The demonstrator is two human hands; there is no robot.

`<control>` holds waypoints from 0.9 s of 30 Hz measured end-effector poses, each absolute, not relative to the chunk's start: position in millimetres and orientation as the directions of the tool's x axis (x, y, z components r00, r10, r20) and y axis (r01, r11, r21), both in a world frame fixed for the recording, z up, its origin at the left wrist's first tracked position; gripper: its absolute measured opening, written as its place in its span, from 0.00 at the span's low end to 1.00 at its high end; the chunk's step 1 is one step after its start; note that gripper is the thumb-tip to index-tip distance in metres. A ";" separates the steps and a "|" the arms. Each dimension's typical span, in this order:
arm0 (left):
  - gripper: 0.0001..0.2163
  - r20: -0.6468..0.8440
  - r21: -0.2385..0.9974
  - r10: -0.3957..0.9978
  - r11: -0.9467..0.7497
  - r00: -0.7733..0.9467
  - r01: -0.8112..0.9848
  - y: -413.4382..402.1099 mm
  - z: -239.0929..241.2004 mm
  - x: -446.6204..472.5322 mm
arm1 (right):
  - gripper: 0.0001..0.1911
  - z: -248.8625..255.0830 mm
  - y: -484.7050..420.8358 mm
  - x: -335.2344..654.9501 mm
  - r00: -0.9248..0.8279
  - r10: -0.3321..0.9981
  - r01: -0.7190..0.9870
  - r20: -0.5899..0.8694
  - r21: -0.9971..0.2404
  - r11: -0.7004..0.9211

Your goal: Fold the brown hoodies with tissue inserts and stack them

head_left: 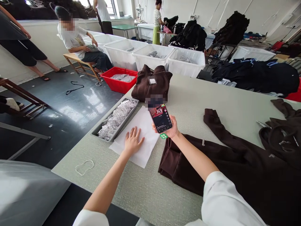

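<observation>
Phone (161,117) in the right hand (173,128), fingers curled closed about its lower sides, is held up over the table (188,114); I'd judge it slick, rigid and breakable, best gripped by those edges. The left hand (134,142) lies flat, fingers spread, grasping nothing, on a white sheet (144,154) that looks light and limp, easiest lifted by a corner.

The one view looks out from the person's head, facing forward and steeply down across the table (188,97). It sits close above the left hand (134,142) and right hand (174,127), forearms entering from the bottom edge. It reaches past the white tubs (187,66) to the back wall (213,14), whose distance is hard to judge.
</observation>
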State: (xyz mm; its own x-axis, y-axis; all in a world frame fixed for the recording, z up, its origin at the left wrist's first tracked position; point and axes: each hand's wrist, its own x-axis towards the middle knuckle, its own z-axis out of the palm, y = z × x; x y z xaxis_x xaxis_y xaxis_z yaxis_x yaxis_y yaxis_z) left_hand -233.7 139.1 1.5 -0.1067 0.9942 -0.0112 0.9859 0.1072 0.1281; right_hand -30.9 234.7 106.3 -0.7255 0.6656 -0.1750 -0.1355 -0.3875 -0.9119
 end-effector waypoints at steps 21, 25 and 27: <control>0.29 0.089 0.190 0.989 0.099 -0.117 0.977 129.8 -3.4 -232.7 | 0.26 55.8 236.7 -64.8 -0.374 0.924 0.877 -0.079 -0.355 0.324; 0.26 0.097 0.297 0.979 0.142 -0.178 0.944 127.0 1.7 -236.2 | 0.19 75.2 214.0 -17.7 -0.531 0.842 0.826 0.093 -0.166 0.539; 0.22 0.126 0.354 0.963 0.180 -0.238 0.918 122.4 10.6 -232.1 | 0.18 90.5 201.2 33.0 -0.586 0.773 0.777 0.242 -0.103 0.621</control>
